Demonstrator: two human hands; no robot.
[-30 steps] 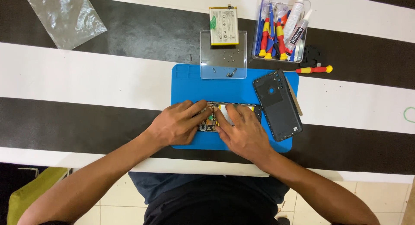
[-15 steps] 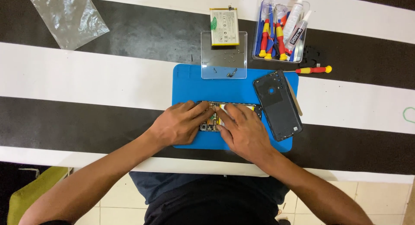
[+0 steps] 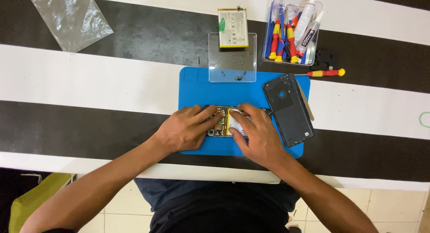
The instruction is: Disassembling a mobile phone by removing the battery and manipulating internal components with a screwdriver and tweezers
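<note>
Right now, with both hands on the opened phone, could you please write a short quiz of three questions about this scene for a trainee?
1. True or false: the dark phone back cover lies on the blue rubber work mat, to the right of the hands.
2. Which thing rests partly on the clear square plastic tray? A) the white rectangular phone battery B) a red and yellow screwdriver C) a crumpled clear plastic bag
3. Fill in: the left hand and the right hand both rest on the opened ____.

Key: 1 true; 2 A; 3 phone.
</note>
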